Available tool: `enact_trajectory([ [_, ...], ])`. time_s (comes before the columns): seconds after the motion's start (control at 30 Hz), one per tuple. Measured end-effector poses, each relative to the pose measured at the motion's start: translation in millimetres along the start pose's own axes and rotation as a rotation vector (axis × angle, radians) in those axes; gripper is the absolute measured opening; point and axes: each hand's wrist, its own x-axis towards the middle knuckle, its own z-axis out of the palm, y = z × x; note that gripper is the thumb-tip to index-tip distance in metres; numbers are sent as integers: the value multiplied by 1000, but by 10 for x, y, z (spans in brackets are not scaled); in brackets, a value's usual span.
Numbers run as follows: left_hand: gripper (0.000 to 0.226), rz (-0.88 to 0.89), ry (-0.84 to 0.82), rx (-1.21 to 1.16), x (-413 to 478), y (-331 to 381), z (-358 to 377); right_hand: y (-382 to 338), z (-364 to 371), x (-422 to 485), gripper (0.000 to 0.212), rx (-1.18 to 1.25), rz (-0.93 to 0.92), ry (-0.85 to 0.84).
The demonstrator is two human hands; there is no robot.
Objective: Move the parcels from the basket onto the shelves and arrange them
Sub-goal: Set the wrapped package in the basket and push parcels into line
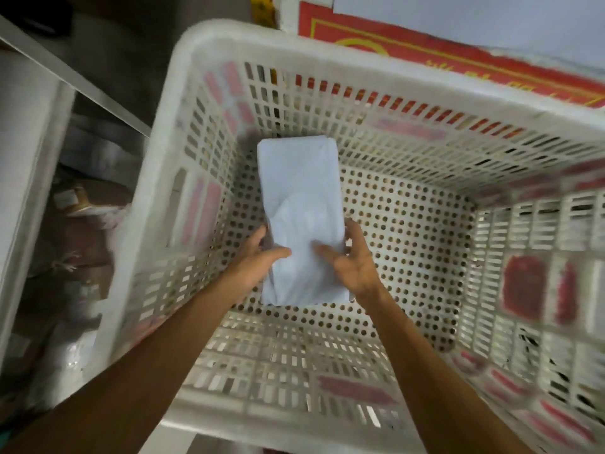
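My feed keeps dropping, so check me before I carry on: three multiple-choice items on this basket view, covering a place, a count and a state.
1. Where is the white parcel?
A) on a shelf
B) inside the basket
C) on the ground outside it

2. How many parcels show in the basket?
A) one
B) three
C) five

3. What are the hands doing?
A) both hang free
B) only one touches the parcel
C) both hold the parcel

Answers:
1 B: the basket's walls surround it on all sides.
2 A: only the holed bottom shows around it.
3 C: the left hand and right hand each have a grip on its near end, one per side.
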Motion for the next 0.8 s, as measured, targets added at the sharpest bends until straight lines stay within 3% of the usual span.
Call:
enact_trajectory([
  [0.2, 20, 187, 26, -185, -554, 610, 64, -400, -190, -483, 61, 115, 5, 94],
  [0.4, 51, 410, -76, -51, -1053, 906, 13, -713, -333, -982, 58, 213, -56, 125],
  [0.5, 73, 351, -117, -85, -1314, 993, -103, -882, -451, -1184, 56, 182, -97, 70],
  [0.63, 42, 351, -223, -110, -1746, 1074, -223, -1240, -534, -1388, 54, 58, -216, -14],
  [0.73, 65, 429, -151, -307, -2067, 1135, -218, -1566, -495, -1577, 65, -61, -369, -43],
  [0.8, 66, 514, -93, -378, -2303, 1178, -227, -1759, -455, -1724, 73, -100, -431, -84],
])
